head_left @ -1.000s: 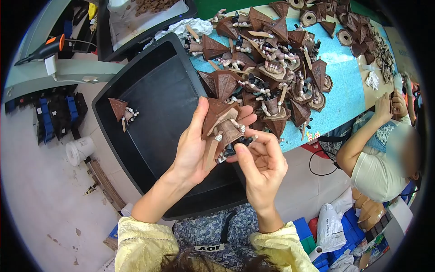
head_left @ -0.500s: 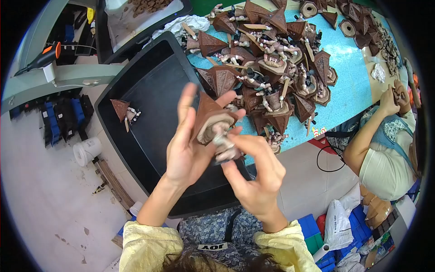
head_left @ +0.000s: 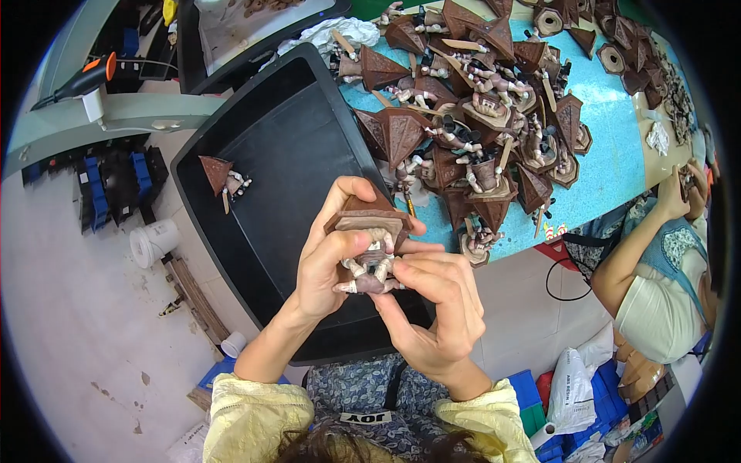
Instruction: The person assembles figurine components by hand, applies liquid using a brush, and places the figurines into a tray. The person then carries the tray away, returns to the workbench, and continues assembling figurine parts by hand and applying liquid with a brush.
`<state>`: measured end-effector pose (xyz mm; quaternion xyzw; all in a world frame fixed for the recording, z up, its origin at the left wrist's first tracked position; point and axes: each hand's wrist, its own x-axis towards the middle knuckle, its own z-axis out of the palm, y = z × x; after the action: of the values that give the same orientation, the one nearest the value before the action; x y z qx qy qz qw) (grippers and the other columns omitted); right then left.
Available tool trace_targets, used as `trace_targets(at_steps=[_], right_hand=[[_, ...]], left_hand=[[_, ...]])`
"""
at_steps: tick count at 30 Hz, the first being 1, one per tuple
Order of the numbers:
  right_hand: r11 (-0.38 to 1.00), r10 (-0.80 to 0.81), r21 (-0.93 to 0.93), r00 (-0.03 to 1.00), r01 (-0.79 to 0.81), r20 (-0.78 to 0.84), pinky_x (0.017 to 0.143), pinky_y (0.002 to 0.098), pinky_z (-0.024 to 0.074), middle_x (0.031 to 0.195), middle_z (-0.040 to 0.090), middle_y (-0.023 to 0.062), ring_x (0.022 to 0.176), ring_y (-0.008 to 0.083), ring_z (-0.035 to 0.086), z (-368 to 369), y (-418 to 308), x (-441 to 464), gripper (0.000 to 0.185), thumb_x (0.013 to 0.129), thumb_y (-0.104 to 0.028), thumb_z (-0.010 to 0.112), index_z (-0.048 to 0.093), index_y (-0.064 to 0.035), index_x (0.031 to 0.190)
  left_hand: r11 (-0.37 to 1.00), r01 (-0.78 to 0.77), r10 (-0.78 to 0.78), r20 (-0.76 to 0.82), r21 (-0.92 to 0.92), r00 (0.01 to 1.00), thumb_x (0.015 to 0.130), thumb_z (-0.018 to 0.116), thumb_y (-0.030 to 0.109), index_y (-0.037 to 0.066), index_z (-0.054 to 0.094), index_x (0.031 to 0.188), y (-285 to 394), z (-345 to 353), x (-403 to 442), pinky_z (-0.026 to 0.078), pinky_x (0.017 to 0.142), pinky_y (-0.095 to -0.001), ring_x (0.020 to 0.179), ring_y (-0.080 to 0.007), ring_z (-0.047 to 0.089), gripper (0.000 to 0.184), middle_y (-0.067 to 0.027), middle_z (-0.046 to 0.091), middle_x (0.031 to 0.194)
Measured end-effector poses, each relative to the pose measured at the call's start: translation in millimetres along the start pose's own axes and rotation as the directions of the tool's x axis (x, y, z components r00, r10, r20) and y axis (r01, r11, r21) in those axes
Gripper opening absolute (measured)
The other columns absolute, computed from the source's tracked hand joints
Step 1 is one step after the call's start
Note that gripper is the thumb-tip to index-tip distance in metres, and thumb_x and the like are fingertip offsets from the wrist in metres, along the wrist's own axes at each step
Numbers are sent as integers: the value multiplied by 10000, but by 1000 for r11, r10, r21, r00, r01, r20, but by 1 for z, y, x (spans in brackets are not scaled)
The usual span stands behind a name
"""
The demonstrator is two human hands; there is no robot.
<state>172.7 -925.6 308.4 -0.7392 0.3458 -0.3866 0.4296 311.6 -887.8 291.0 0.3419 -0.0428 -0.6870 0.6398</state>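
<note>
A figurine [head_left: 373,262] with a brown pointed base is held between both hands over the right part of the black tray [head_left: 282,162]. My left hand [head_left: 328,258] wraps round its brown base, thumb pressed on the figure's side. The fingers of my right hand [head_left: 436,301] pinch the pale-and-brown lower part. Another figurine [head_left: 218,176] with a brown cone and a thin stick lies alone at the tray's left. Close by on the right, many similar figurines [head_left: 486,108] are heaped on the blue table surface [head_left: 606,181].
A second black tray [head_left: 255,42] with a white liner stands behind. At the right a co-worker's hands [head_left: 679,193] hold a small brown piece. A white bucket [head_left: 154,243] is on the floor at left; bags and blue bins [head_left: 529,393] are at lower right.
The figurine has been turned in my hands, with its brown base now at the top. My left fingers, spread half a second ago, have closed round it.
</note>
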Motion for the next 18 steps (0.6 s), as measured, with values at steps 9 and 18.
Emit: trace_targets(at_steps=[9, 18], right_hand=[[984, 176, -56, 979, -172, 98, 802, 370, 517, 1103, 628, 198, 956, 320, 625, -8, 3, -11, 469, 659, -29, 821, 592, 32, 1064], [964, 212, -170, 977, -204, 25, 761, 331, 514, 1072, 626, 176, 911, 286, 622, -7, 32, 9, 326, 752, 86, 686, 598, 36, 1062]], left_hand=[[184, 459, 206, -490, 869, 847, 882, 574, 202, 113, 404, 1198, 43, -30, -54, 523, 774, -384, 861, -311, 643, 369, -187, 557, 1028], [-274, 530, 664, -240, 802, 708, 821, 686, 128, 164, 416, 1331, 37, -143, -52, 419, 920, -492, 1106, -489, 438, 578, -265, 352, 1233]])
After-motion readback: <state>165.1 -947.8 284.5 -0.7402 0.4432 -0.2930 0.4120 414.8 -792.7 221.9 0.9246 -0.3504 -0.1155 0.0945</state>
